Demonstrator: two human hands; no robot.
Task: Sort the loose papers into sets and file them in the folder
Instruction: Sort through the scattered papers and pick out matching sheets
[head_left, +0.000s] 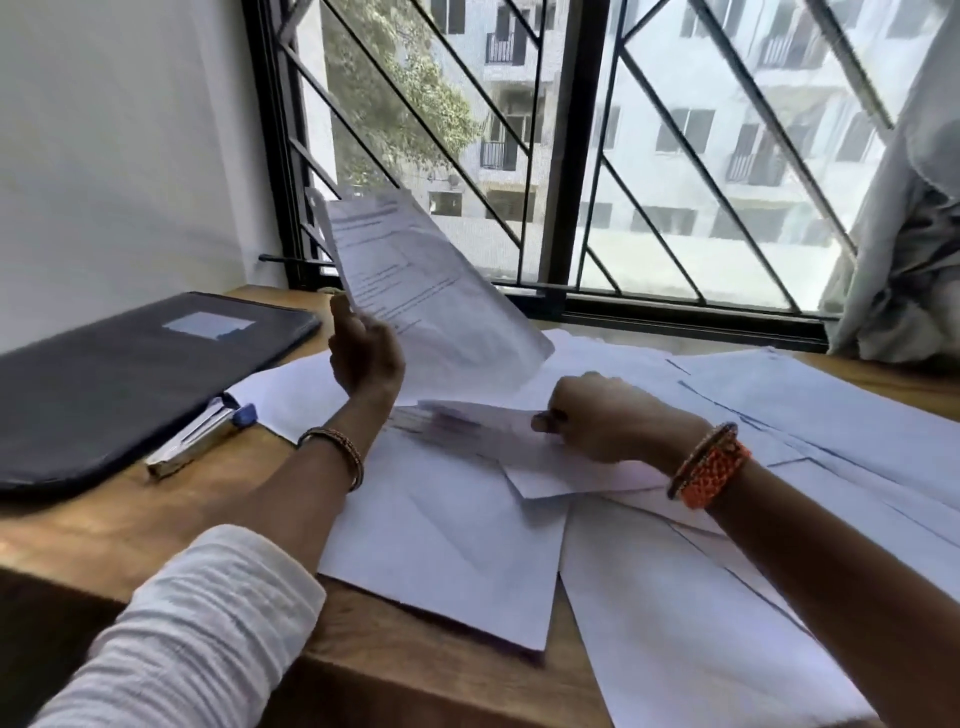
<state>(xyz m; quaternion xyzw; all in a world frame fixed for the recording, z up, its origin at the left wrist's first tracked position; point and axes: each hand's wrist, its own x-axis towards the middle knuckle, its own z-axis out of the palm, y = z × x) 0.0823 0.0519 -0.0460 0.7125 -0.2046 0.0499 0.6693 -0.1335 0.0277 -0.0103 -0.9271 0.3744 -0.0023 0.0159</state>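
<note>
**Sorting under way, with plenty of loose sheets to slip**

The left hand (363, 353) is raised above the middle of the tabletop (171, 525), gripping the lower edge of a printed sheet (415, 280) between thumb and fingers so that the page stands tilted in front of the window (571, 156). The right hand (597, 415) is low, fingers curled and pinching the edge of another sheet (467, 426), which is blurred; whether that is one page or a few I cannot tell.

Risks, as I judge them: the raised page is held only at one edge and could flop or slide free. Pulling the lower sheet may drag the overlapping loose papers (779, 415) along and mix sets. Several sheets overhang the near edge of the tabletop and could fall off if nudged by a forearm.

Count: one dark folder (130, 374), closed, lying flat at the left edge of the tabletop. One stapler (197, 436) just beside the folder's near right corner. Two sheets in the hands at least. The spread papers number roughly eight or more, but overlaps hide the exact figure. One curtain (904, 208) hangs at the far right corner.
</note>
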